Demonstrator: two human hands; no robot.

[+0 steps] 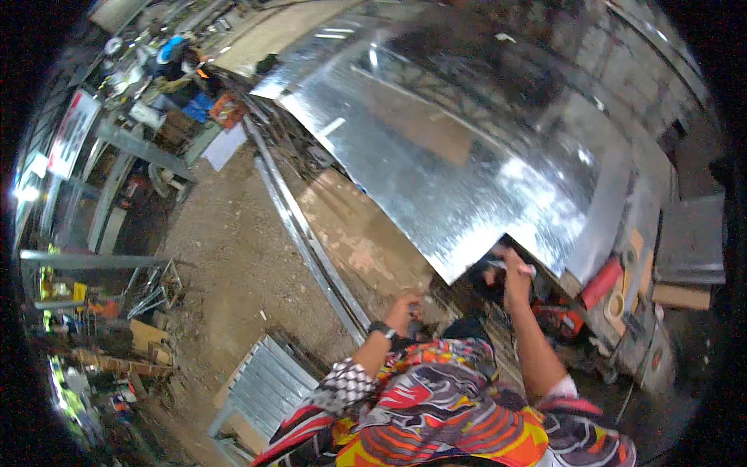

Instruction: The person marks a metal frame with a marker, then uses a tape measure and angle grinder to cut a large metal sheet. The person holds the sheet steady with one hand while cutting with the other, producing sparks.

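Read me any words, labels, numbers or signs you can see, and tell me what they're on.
No text here is readable.
Red-and-white sign at far left: marks too small and blurred.
Dark wristband: too blurred to tell.
Metal sheet: no readable lettering.

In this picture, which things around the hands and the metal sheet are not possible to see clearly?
Head view, right hand: blurred; whether it grips something is unclear.
Head view, left hand: blurred; its finger positions are indistinct.
Head view, space under the shiny metal sheet: mostly hidden by the sheet.
Head view, clutter at far left: too small and blurred.
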